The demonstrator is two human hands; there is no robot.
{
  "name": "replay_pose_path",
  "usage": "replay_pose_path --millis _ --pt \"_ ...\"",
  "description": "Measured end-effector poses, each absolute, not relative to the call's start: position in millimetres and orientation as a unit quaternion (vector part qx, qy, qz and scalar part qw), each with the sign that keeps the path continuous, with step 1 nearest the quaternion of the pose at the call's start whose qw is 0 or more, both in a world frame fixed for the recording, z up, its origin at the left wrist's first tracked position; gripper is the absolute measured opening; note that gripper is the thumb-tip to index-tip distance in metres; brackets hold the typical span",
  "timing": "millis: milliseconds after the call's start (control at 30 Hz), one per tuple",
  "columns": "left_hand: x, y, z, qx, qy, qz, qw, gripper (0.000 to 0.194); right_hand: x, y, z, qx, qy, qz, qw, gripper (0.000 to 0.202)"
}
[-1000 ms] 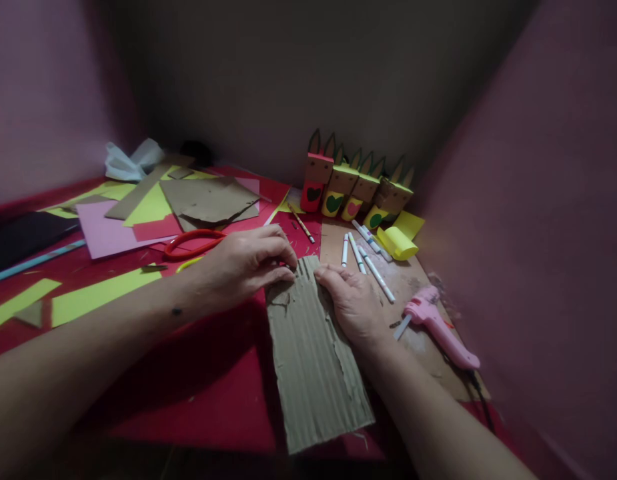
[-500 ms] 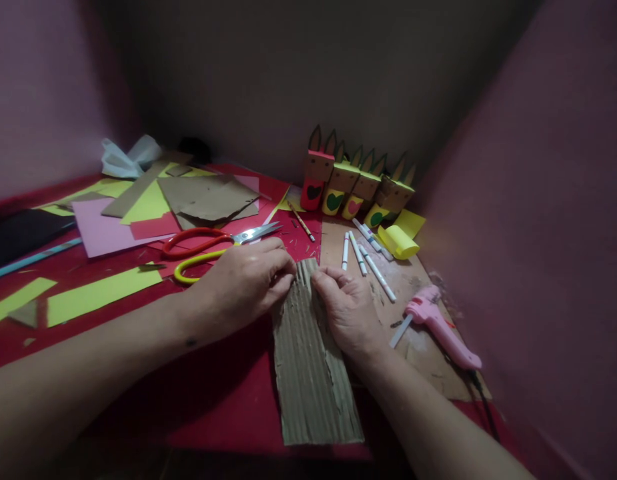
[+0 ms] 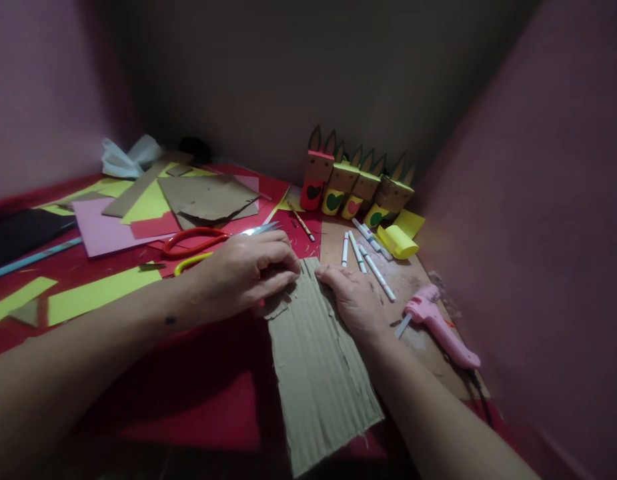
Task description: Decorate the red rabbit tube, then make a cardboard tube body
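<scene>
A strip of corrugated cardboard (image 3: pixel 321 360) with exposed ridges and ragged long edges lies between my hands, its near end jutting past the table's front edge. My left hand (image 3: pixel 261 270) pinches its upper left edge, where a torn flap of paper hangs. At the upper right edge, my right hand (image 3: pixel 351 293) grips it with the thumb on top. Just beyond my left wrist are scissors (image 3: pixel 195 241) with one red and one yellow handle, partly hidden by that hand.
Several rabbit-eared cardboard figures (image 3: pixel 344 177) stand at the back. White markers (image 3: pixel 377 272), a yellow paper roll (image 3: pixel 398 241) and a pink glue gun (image 3: pixel 441 327) lie right on a cardboard sheet. Left are coloured papers (image 3: pixel 103 227), cardboard pieces (image 3: pixel 208 197) and a pencil (image 3: pixel 301 221) mid-back.
The cardboard strip has tilted and its near end has come closer, looking wider and lighter. My left hand has shifted slightly, and a torn flap now shows below it.
</scene>
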State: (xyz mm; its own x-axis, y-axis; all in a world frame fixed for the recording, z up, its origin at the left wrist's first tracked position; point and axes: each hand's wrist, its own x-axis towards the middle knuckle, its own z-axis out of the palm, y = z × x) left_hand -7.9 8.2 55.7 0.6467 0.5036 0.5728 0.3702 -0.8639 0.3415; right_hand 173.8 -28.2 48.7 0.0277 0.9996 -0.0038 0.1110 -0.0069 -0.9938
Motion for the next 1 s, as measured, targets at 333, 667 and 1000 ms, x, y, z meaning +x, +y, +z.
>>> replay_pose_path --millis 333,667,1000 --pt "7 -1 50 0.885 0.238 0.378 0.132 0.009 179 -24 37 -0.489 -0.548 0.51 0.448 0.021" --pt "7 -4 51 0.901 0.221 0.351 0.13 0.014 178 -21 40 -0.489 -0.542 0.531 0.43 0.02" --pt "4 6 61 0.692 0.417 0.294 0.51 0.026 179 -21 39 -0.437 -0.42 0.628 0.488 0.026"
